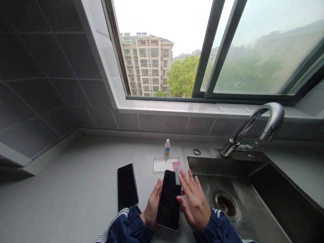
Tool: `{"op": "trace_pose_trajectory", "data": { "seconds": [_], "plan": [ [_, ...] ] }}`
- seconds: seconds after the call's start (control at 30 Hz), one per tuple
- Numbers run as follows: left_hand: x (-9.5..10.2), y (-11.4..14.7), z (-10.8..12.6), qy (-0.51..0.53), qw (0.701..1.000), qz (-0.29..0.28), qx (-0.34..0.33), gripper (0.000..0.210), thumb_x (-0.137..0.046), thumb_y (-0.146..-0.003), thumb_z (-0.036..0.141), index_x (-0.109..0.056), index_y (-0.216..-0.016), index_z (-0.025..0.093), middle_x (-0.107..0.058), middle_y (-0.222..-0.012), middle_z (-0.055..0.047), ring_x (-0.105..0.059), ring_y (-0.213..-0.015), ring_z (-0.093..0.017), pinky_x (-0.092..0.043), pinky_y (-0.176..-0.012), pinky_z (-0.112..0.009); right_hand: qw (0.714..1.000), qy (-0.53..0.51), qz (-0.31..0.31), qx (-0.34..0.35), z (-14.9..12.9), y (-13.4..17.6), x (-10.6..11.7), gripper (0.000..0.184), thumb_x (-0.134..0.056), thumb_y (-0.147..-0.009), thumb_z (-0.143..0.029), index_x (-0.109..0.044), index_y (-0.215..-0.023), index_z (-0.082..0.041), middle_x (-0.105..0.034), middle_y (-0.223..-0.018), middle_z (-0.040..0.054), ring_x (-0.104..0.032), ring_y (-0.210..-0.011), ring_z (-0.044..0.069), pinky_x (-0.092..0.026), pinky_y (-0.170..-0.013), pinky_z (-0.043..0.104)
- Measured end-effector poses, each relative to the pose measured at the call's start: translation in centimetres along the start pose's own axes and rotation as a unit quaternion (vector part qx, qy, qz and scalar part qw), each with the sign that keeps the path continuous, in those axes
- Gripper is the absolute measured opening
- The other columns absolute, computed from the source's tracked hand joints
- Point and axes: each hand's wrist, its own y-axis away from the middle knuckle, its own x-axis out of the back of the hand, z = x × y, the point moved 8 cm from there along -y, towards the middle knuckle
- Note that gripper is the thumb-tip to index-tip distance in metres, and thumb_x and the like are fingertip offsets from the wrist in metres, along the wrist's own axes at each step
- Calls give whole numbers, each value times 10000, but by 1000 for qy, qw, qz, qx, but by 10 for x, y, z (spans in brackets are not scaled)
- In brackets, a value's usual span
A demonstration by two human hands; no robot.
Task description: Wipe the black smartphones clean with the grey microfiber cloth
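My left hand (152, 205) is closed around the left side of a smartphone (168, 204) with a dark screen facing up. Over the phone's upper right edge, my right hand (193, 202) presses a small grey cloth (178, 176) under its outstretched fingers. Its thumb lies near the phone's right side. Just beyond the phone, a clear phone case (163, 164) lies flat, with a pink square (176, 165) at its right end. Behind the case stands a small white bottle (167, 147) with a blue and yellow label. A second dark-screened phone (127, 186) rests on the counter to the left.
A steel sink (212, 175) with a drain (227, 206) is set into the pale counter (76, 189) at the right. A chrome faucet (273, 118) arches over it. Behind runs a tiled sill (177, 106) below a partly open window.
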Motion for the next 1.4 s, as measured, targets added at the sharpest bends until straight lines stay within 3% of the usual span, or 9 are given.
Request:
{"op": "trace_pose_trajectory", "data": {
  "seconds": [0.17,0.33,0.47,0.57,0.67,0.83,1.0,1.17,1.4],
  "plan": [
    [-1,1,16,40,994,38,-94,550,-422,-955,513,-541,-1360,161,-691,-1166,-143,-690,-978,-268,-479,-953,-431,999,-25,3,49,-16,-2,6,567,-387,-999,-355,-321,-1497,-92,-349,-1541,152,-196,-1468,364,-301,-1122,583],
    [3,5,24,58,988,77,-119,617,-445,-933,549,-483,-1402,151,-685,-1161,-157,-664,-1038,-289,-445,-985,-434,987,-95,-26,124,-42,-1,14,495,-391,-993,-445,-513,-1366,-145,-500,-1453,86,-269,-1450,340,-116,-1187,603],
    [8,8,26,44,984,111,-131,669,-449,-908,603,-478,-1389,138,-689,-1118,-169,-676,-973,-300,-467,-924,-450,968,-190,75,147,-56,2,23,483,-371,-978,-555,-643,-1141,-190,-714,-1163,53,-468,-1342,313,-125,-1192,605],
    [6,8,28,35,981,118,-147,675,-459,-898,614,-475,-1385,146,-692,-1090,-163,-681,-930,-298,-472,-895,-449,948,-237,155,144,-58,6,26,491,-370,-971,-594,-672,-964,-207,-763,-953,22,-596,-1206,283,-185,-1192,577],
    [4,8,29,36,980,127,-150,671,-463,-899,605,-470,-1386,143,-691,-1081,-163,-680,-924,-299,-469,-898,-449,954,-225,142,139,-57,6,26,465,-379,-981,-557,-678,-943,-202,-759,-966,25,-588,-1213,275,-184,-1198,559],
    [-4,7,27,64,987,77,-127,663,-433,-921,584,-437,-1428,157,-671,-1163,-160,-658,-1024,-300,-422,-988,-453,988,-100,-13,120,-51,0,17,383,-489,-954,-398,-611,-1256,-197,-607,-1347,46,-365,-1411,300,-107,-1212,551],
    [-4,4,25,66,990,24,-119,647,-387,-946,570,-386,-1475,197,-625,-1286,-150,-606,-1157,-298,-348,-1076,-456,996,-4,-41,75,-35,0,6,540,-456,-970,-412,-419,-1458,-185,-395,-1529,45,-198,-1476,325,-45,-1210,536],
    [-1,2,22,47,991,17,-123,642,-368,-958,554,-367,-1490,195,-591,-1343,-150,-567,-1219,-305,-327,-1097,-456,997,16,-73,36,-19,5,-11,648,-380,-989,-458,-236,-1538,-146,-267,-1583,87,-100,-1486,366,-127,-1178,579],
    [-3,4,21,61,992,16,-113,710,-372,-933,608,-393,-1470,144,-616,-1292,-175,-596,-1166,-311,-353,-1071,-451,995,-44,-55,72,-30,4,1,555,-346,-1001,-463,-393,-1470,-170,-386,-1531,74,-182,-1476,339,-163,-1170,599]
  ]
}}
